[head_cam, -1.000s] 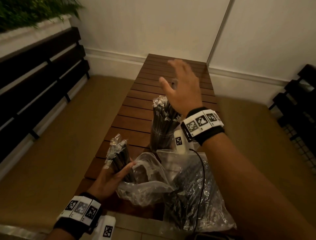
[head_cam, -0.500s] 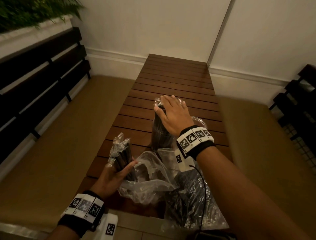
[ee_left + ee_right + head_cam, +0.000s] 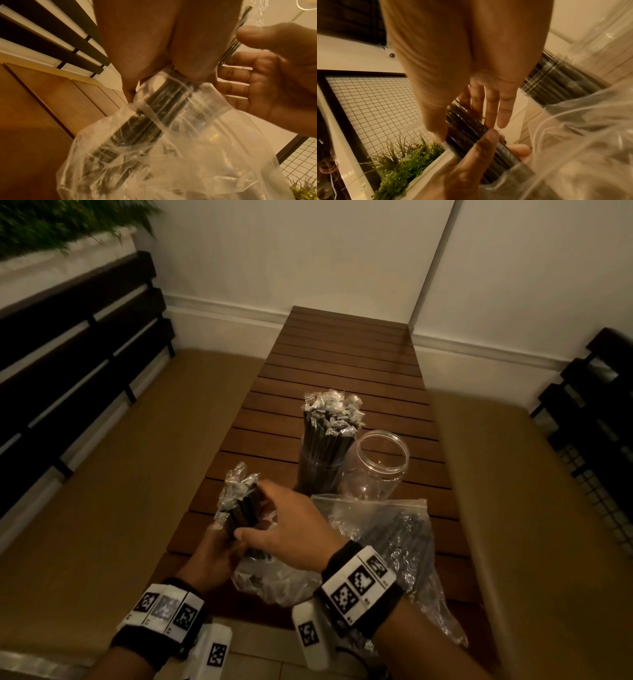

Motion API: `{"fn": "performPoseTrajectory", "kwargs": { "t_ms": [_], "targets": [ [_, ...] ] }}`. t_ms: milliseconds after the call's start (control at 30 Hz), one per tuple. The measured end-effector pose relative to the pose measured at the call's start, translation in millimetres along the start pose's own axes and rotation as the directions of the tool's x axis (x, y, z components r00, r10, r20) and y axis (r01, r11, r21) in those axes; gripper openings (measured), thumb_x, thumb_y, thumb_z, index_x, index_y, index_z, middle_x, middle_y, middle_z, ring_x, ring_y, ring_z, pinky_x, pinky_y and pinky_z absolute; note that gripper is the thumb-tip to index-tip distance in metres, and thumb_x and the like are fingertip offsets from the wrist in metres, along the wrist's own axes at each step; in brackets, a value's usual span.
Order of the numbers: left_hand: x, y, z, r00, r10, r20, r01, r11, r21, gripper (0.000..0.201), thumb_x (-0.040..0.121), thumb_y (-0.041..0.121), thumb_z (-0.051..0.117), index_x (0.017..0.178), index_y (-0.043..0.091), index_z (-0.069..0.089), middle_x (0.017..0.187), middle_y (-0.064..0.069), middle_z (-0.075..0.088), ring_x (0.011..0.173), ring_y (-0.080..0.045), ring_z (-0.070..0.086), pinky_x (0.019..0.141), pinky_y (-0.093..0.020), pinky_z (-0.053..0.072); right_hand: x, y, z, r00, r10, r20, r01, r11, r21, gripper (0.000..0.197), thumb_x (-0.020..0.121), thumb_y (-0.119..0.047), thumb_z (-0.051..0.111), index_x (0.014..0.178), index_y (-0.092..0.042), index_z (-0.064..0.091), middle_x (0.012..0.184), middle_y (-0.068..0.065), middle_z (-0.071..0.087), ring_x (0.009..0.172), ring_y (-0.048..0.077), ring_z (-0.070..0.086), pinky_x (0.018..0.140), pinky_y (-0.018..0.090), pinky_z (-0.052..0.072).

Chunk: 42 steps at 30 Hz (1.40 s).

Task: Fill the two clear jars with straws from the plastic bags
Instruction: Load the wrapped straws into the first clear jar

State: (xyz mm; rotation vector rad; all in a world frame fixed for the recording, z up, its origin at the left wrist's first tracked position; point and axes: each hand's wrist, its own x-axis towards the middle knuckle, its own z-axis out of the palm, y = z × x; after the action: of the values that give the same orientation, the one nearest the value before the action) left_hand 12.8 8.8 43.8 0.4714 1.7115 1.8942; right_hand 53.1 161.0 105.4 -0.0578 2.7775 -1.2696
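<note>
Right hand (image 3: 291, 525) has come back from the full jar (image 3: 320, 470) to the bundle (image 3: 241, 508) near the counter's (image 3: 342, 364) front left; its thumb and straight fingers lie against the straws, not curled round them. Left hand (image 3: 209, 559): grips the bundle's lower end, thumb across it. Bundle: dark thin straws in crinkled clear wrappers, long axis tilted up and away, foot still inside the left bag (image 3: 270, 580). Full jar: clear, upright, packed with straws standing on end, wrapper tips splayed above the rim. Second jar (image 3: 380, 463): clear, round-mouthed, upright, just right of the first. Right bag (image 3: 404, 546): clear zip bag, lying flat, straws lengthwise inside. Counter: brown slats running crosswise, bare toward the wall; tan cushions flank both long edges.
</note>
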Motion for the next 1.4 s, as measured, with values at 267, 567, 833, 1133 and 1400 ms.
{"fn": "performPoseTrajectory", "kwargs": {
  "t_ms": [267,567,833,1133,1400],
  "targets": [
    [-3.8,-8.1,-2.5,0.998,0.07,-0.011,-0.069,0.997,0.043,0.05,0.046,0.085,0.07,0.093,0.069,0.063,0.101,0.039,0.067,0.101,0.013,0.064,0.083,-0.01,0.053,-1.7,6.0,2.2,0.996,0.021,-0.085,-0.012,0.994,0.109,0.034,0.086,-0.026,0.075,0.119,-0.026,0.065,0.113,-0.006,0.07,0.098,0.006,0.063,0.086,0.026,0.053],
    [-6.7,4.4,2.3,0.996,0.091,0.023,-0.094,0.982,0.161,0.053,0.049,0.086,0.067,0.098,0.069,0.062,0.107,0.039,0.066,0.105,0.014,0.061,0.079,-0.006,0.051,-3.7,13.3,-1.6,0.992,0.014,-0.126,0.001,0.993,0.118,0.022,0.091,-0.019,0.066,0.114,-0.022,0.065,0.094,-0.015,0.065,0.082,0.0,0.06,0.074,0.014,0.045],
    [-9.0,4.7,2.2,0.998,0.068,0.012,-0.069,0.97,0.234,0.05,0.049,0.093,0.057,0.095,0.074,0.057,0.102,0.044,0.064,0.101,0.017,0.061,0.077,-0.005,0.05,-4.2,22.5,4.3,0.995,0.017,-0.1,-0.003,0.991,0.133,0.016,0.088,-0.02,0.073,0.104,-0.02,0.069,0.091,-0.017,0.066,0.084,-0.003,0.062,0.075,0.013,0.047],
    [-10.0,10.2,0.0,0.995,0.072,0.068,-0.084,0.977,0.196,0.048,0.053,0.088,0.061,0.099,0.073,0.057,0.107,0.042,0.063,0.105,0.017,0.059,0.083,-0.007,0.05,2.8,29.1,15.6,0.997,0.049,-0.061,-0.035,0.977,0.208,0.031,0.084,-0.033,0.075,0.108,-0.026,0.057,0.111,-0.004,0.063,0.103,0.013,0.062,0.09,0.036,0.054],
    [-8.6,6.0,-5.1,0.996,0.043,0.076,-0.057,0.978,0.198,0.035,0.082,0.05,0.066,0.1,0.077,0.053,0.108,0.049,0.059,0.106,0.023,0.055,0.085,-0.001,0.045,8.9,28.1,20.9,0.997,0.057,-0.045,-0.048,0.983,0.178,0.034,0.086,-0.041,0.07,0.116,-0.029,0.061,0.114,-0.009,0.068,0.108,0.01,0.064,0.096,0.04,0.054]
  ]
}}
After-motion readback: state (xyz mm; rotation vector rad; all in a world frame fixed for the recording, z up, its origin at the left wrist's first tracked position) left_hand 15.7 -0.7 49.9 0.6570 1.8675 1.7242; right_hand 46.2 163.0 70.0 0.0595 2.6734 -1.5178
